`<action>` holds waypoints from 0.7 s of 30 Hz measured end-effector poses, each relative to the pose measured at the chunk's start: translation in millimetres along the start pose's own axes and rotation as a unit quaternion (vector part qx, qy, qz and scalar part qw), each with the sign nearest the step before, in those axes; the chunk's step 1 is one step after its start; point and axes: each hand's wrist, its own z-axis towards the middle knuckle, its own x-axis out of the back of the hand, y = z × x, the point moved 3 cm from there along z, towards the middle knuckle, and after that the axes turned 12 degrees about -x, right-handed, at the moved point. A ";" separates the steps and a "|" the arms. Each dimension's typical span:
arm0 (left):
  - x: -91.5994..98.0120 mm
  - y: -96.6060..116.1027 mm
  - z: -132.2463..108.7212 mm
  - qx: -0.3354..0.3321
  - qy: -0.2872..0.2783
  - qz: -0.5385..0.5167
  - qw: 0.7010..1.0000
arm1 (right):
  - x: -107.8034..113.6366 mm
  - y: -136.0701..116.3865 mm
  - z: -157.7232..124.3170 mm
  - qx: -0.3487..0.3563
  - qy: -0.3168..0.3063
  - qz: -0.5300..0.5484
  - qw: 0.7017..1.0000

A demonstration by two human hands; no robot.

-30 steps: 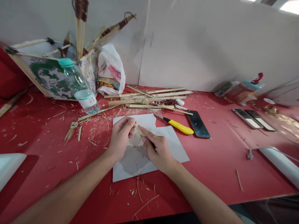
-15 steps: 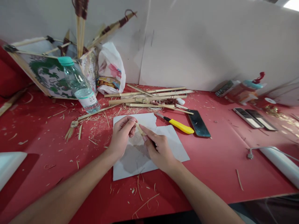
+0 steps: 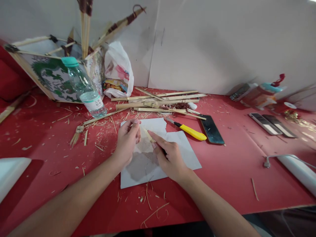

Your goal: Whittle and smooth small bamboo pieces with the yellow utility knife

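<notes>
Over a white sheet of paper (image 3: pixel 182 148) on the red table, my right hand (image 3: pixel 170 156) grips a short pale strip of bamboo (image 3: pixel 149 137) between thumb and forefinger, its tip pointing up and left. My left hand (image 3: pixel 127 141) is beside it on the left, thumb pressed against curled fingers, a small gap from the strip; anything in that pinch is too small to make out. Just right of the paper's top edge lies a yellow-handled knife (image 3: pixel 192 132) with its blade towards the left.
Bamboo sticks (image 3: pixel 158 102) lie behind the paper, with shavings around. A water bottle (image 3: pixel 92 102), a plastic bag (image 3: pixel 118 72) and a dragon-patterned frame (image 3: pixel 53 77) stand at back left. A phone (image 3: pixel 212 130) lies beside the knife; a cable (image 3: pixel 267 162) is further right.
My left hand has moved slightly left, off the tip of the strip, and a gap now shows between them. My right hand still holds the strip. The view has shifted slightly.
</notes>
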 end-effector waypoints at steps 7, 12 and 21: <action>7.2 5.2 5.8 -0.012 0.032 0.030 0.999 | 0.6 0.8 0.2 0.001 0.010 0.003 1.000; 14.6 13.3 16.9 -0.086 0.062 0.063 0.992 | 0.6 -0.4 0.7 0.001 0.008 0.003 1.000; 32.1 11.9 37.7 -0.082 0.077 0.071 0.991 | 0.4 2.1 0.6 0.004 0.010 0.000 1.000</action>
